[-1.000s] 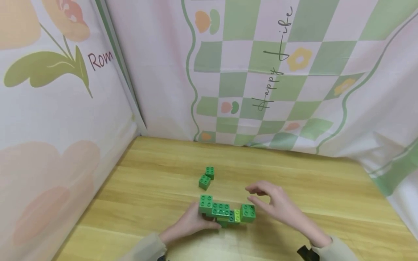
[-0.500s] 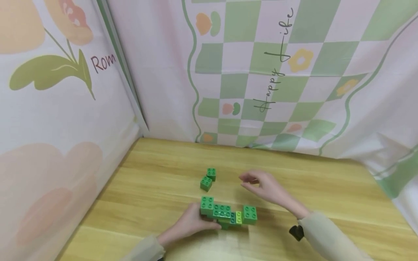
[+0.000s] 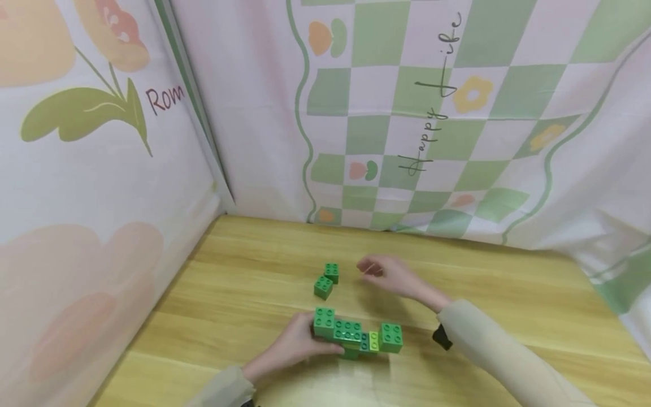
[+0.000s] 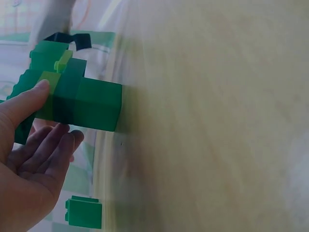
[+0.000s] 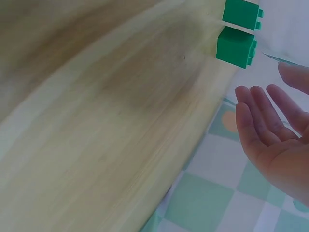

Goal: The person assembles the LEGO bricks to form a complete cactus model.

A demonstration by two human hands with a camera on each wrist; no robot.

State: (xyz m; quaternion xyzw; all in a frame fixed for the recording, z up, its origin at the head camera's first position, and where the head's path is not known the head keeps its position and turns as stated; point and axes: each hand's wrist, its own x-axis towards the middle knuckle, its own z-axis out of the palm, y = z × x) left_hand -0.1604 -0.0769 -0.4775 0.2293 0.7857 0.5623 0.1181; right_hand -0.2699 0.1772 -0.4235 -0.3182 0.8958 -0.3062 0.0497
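Observation:
My left hand [image 3: 297, 341] holds a toy-brick build [image 3: 348, 331] made of green, dark green and lime bricks, thumb on the near side and fingers behind. In the left wrist view the thumb presses a lime brick [image 4: 47, 92] in the build [image 4: 96, 102]. Farther back, my right hand [image 3: 390, 275] hovers over the table with nothing in it, fingers loosely bent. Just left of its fingertips lie two loose green bricks, the farther brick [image 3: 331, 272] and the nearer brick [image 3: 322, 287], corner to corner. The right wrist view shows these bricks [image 5: 235, 47] beyond the fingertips.
The wooden table [image 3: 254, 254] carries all of this. A white cloth wall [image 3: 102, 186] with flower prints rises at the left. Along the back edge hangs a checkered curtain [image 3: 376, 135]. A dark strap [image 3: 442, 337] sits at the right wrist.
My right hand has moved left and away from the build, toward the two loose bricks. The left hand keeps its hold on the build, nearly still.

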